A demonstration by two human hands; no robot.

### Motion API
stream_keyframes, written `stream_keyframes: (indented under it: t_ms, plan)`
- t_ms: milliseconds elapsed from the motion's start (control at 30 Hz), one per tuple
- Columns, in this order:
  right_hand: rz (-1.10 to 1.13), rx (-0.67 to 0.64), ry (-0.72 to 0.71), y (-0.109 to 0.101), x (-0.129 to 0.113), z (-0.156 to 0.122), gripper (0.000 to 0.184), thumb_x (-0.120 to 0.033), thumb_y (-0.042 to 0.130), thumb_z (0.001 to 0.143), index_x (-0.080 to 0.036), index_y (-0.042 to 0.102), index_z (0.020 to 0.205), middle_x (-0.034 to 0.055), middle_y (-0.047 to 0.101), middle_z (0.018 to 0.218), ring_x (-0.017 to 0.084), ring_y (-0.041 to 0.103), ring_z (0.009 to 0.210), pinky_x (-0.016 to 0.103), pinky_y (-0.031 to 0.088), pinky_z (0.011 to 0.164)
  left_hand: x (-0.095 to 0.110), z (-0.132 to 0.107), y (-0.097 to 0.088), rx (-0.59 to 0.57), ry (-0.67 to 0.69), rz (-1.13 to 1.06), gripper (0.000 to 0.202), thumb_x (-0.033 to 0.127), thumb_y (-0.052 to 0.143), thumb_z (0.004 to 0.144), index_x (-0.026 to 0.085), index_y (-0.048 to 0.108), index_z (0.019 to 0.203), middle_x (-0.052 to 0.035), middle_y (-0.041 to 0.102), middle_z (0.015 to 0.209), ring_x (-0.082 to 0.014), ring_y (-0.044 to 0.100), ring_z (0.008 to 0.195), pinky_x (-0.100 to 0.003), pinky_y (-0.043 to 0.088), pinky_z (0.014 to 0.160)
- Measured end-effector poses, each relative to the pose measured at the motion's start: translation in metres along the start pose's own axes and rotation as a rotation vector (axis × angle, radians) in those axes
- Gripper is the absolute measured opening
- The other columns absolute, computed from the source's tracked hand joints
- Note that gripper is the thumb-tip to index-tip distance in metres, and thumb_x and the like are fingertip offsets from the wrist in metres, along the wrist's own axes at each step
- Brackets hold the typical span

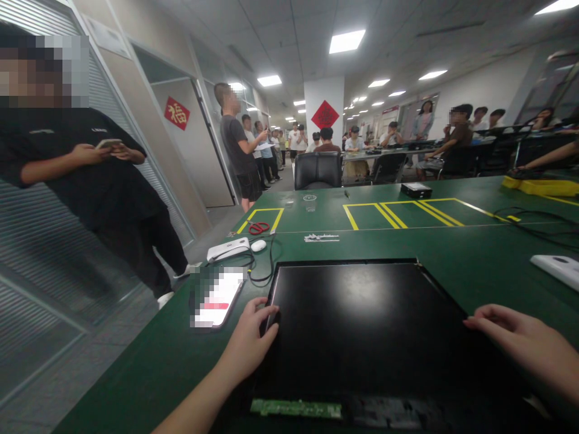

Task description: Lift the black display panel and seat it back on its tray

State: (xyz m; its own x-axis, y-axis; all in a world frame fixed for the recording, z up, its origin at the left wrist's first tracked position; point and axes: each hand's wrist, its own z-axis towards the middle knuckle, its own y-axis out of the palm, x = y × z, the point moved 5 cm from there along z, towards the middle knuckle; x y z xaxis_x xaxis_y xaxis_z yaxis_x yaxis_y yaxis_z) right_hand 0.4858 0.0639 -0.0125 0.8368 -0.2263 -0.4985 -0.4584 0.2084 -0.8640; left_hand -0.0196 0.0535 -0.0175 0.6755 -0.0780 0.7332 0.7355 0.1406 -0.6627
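A large flat black panel (366, 319) lies on the green table (443, 247) right in front of me, with a green circuit strip (296, 408) along its near edge. My left hand (248, 343) grips the panel's left edge, fingers curled round it. My right hand (525, 343) rests on the panel's right edge with its fingers lying over it.
A phone (217, 296) lies left of the panel. Behind it are a white device (228, 248), a mouse (258, 245), cables and red scissors (259, 228). A person (90, 181) stands at the left by the table's corner. Further back: a black box (416, 190), an office chair (318, 170), many people.
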Motion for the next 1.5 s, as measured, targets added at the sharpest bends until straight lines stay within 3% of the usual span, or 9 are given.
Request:
stream_keyframes:
  t_ms: [100,233,400,500,633,1033,1300,1500]
  plan:
    - [0.017,-0.12,0.109,0.004,0.0,-0.002,0.05,-0.07,0.044,0.065,-0.03,0.073,0.068,0.0058,0.077,0.071,0.032,0.072,0.071,0.041,0.052,0.064,0.005,-0.004,-0.001,-0.041,0.017,0.041,0.043,0.029,0.068,0.078,0.013,0.077,0.117,-0.0249,0.057,0.142,-0.0417,0.055,0.135,-0.057,0.037,0.118]
    - [0.02,-0.095,0.141,0.003,-0.005,-0.003,0.05,-0.073,0.044,0.053,-0.032,0.07,0.063,0.0059,0.078,0.074,0.034,0.072,0.076,0.044,0.052,0.07,0.02,-0.01,-0.01,-0.188,0.074,0.255,0.06,0.029,0.072,0.078,0.013,0.067,0.135,-0.0255,0.044,0.158,-0.0427,0.042,0.147,-0.06,0.033,0.121]
    - [0.037,-0.083,0.134,0.007,-0.001,0.002,0.052,-0.075,0.045,0.05,-0.033,0.072,0.065,0.0049,0.079,0.076,0.034,0.073,0.079,0.044,0.053,0.073,0.041,-0.022,-0.016,-0.522,0.218,0.283,0.057,0.025,0.078,0.077,0.032,0.069,0.133,-0.0105,0.046,0.162,-0.0352,0.041,0.148,-0.055,0.035,0.121]
    - [0.039,-0.088,0.126,0.009,0.005,0.004,0.052,-0.075,0.045,0.052,-0.033,0.072,0.066,0.0046,0.079,0.076,0.034,0.073,0.078,0.044,0.053,0.072,0.047,-0.028,-0.016,-0.629,0.268,0.28,0.057,0.019,0.081,0.073,0.036,0.072,0.127,-0.0058,0.053,0.158,-0.0338,0.046,0.145,-0.052,0.039,0.118]
    - [0.038,-0.087,0.111,0.011,0.008,0.004,0.051,-0.075,0.045,0.056,-0.033,0.072,0.067,0.0039,0.079,0.075,0.034,0.073,0.076,0.044,0.053,0.071,0.053,-0.031,-0.014,-0.671,0.277,0.339,0.054,0.016,0.082,0.071,0.033,0.076,0.121,-0.0063,0.06,0.15,-0.0342,0.052,0.138,-0.051,0.041,0.115]
    - [0.024,-0.066,0.079,0.008,0.005,0.001,0.05,-0.073,0.046,0.057,-0.033,0.073,0.066,0.0045,0.079,0.074,0.034,0.074,0.073,0.043,0.054,0.067,0.067,-0.034,-0.013,-0.731,0.323,0.385,0.051,0.009,0.077,0.069,0.028,0.078,0.116,-0.007,0.065,0.147,-0.0309,0.055,0.136,-0.048,0.038,0.117]
    - [0.014,-0.082,0.114,0.004,-0.01,-0.003,0.05,-0.073,0.043,0.053,-0.034,0.072,0.063,0.0047,0.079,0.074,0.034,0.074,0.074,0.044,0.054,0.068,0.066,-0.035,-0.011,-0.747,0.352,0.428,0.053,0.011,0.078,0.069,0.029,0.076,0.12,-0.0081,0.064,0.147,-0.0317,0.057,0.136,-0.057,0.025,0.124]
    - [0.002,-0.102,0.133,0.007,-0.005,-0.002,0.051,-0.074,0.043,0.054,-0.034,0.072,0.064,0.0048,0.08,0.075,0.034,0.074,0.075,0.044,0.054,0.069,0.06,-0.037,-0.011,-0.726,0.401,0.456,0.051,0.011,0.079,0.07,0.03,0.078,0.117,-0.0077,0.065,0.146,-0.0316,0.058,0.135,-0.057,0.026,0.124]
